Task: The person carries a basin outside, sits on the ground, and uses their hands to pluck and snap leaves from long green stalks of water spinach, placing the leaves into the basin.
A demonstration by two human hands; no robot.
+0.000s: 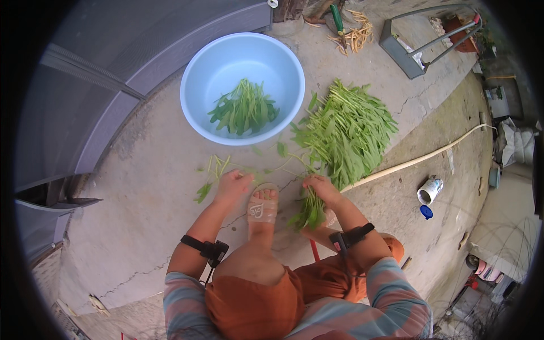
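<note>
My right hand [321, 189] is closed around a small bunch of leafy greens [312, 210], its leaves hanging down and stems pointing up. My left hand [233, 187] has its fingers curled together above the concrete; blur hides whether a bit of green is pinched there. Just left of it lie loose stems [217, 165] and a leaf. In front stands a light blue plastic basin [242, 49] with a bundle of greens [246, 108] on its bottom. A large heap of the same long-leaved greens [348, 127] lies right of the basin, beyond my right hand.
A green-handled tool [337, 19] and dried strips [361, 32] lie at the back. Farther right is a grey metal frame-handled container [401, 51]. A long pale pole [408, 161] crosses the ground near a white bottle [430, 190] and blue lid [426, 212]. Grey panels [170, 46] border the left.
</note>
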